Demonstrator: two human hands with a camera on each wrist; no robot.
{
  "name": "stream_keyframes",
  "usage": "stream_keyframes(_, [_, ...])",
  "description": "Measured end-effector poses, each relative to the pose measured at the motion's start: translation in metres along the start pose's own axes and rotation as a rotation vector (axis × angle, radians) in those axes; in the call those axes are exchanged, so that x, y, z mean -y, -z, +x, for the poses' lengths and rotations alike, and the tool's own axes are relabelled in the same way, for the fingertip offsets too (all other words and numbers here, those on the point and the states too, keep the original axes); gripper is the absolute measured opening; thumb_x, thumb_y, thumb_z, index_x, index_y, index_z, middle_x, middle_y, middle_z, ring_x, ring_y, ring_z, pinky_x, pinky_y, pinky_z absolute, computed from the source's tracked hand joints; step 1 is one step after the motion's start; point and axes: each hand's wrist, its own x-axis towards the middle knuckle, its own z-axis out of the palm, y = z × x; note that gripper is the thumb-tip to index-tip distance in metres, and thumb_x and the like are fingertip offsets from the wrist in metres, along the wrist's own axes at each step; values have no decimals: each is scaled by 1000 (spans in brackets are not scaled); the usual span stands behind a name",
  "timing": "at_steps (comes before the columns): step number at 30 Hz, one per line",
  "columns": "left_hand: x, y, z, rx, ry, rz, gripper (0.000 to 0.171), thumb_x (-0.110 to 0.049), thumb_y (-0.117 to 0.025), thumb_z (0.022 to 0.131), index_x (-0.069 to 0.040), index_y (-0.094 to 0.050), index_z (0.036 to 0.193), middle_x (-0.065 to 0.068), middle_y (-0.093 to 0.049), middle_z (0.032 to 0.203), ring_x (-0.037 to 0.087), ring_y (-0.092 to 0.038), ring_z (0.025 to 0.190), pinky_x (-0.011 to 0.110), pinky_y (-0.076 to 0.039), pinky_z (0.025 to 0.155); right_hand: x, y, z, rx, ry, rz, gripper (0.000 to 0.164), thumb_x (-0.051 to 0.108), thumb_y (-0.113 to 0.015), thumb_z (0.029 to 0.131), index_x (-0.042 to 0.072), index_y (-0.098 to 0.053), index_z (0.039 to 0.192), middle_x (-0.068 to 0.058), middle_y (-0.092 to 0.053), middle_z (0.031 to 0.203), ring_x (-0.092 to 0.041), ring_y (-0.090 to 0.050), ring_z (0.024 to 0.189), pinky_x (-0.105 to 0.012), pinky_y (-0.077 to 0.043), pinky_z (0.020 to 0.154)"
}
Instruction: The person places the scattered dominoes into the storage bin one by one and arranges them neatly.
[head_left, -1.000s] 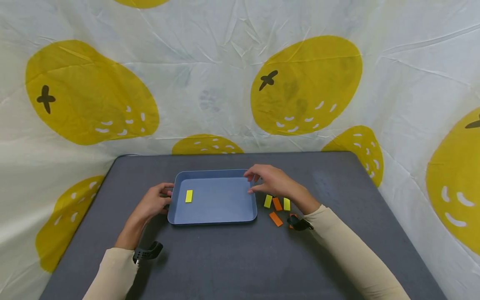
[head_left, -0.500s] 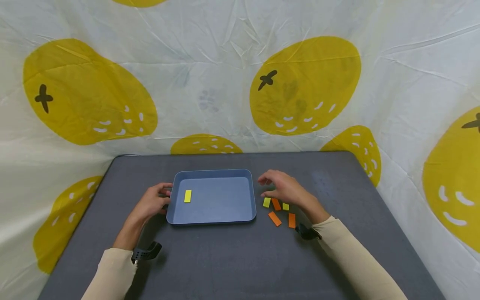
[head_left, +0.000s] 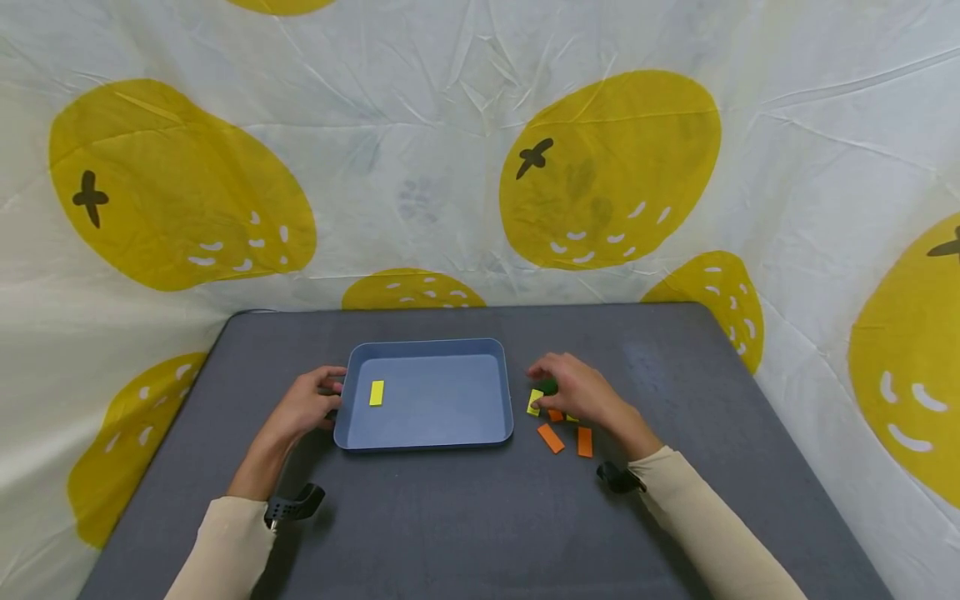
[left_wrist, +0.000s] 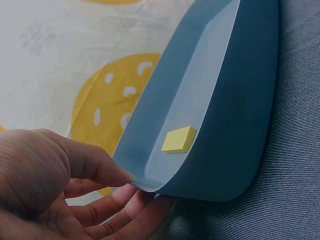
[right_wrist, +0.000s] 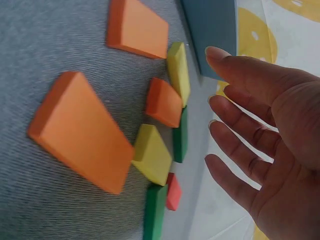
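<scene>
My left hand [head_left: 303, 404] holds the left end of a blue rectangular tray [head_left: 442, 404]; in the left wrist view its thumb lies on the rim and the fingers sit against the outside. A yellow block [head_left: 377, 392] lies inside the tray, near that end. Right of the tray, my right hand [head_left: 581, 387] hovers over a loose group of small blocks, fingers spread and holding nothing in the right wrist view. Its thumb is close to a yellow block [head_left: 534, 402]. A green block [head_left: 547, 386] shows under the fingers, with orange blocks [head_left: 551, 438] nearer me.
The right wrist view also shows a second yellow block [right_wrist: 152, 155], another green block [right_wrist: 154, 212] and a red block [right_wrist: 173, 192], which the hand mostly hides in the head view. A grey cloth-covered table [head_left: 450, 525] carries everything. A fruit-patterned curtain [head_left: 420, 167] hangs behind.
My right hand has moved from the tray's right edge rightward, then down over the loose blocks. The left hand has stayed at the tray, and the yellow block inside has not moved.
</scene>
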Motion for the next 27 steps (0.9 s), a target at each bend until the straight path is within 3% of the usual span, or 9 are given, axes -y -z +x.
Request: stream_keyframes(27, [0, 1, 1, 0, -2, -6, 56, 2, -53, 98, 2, -38, 152, 30, -48, 132, 41, -56, 112, 46, -61, 74, -8, -19, -8, -58, 49, -85, 41, 30, -88, 80, 12, -73, 113, -2, -68, 114, -23, -57, 103, -43, -52, 84])
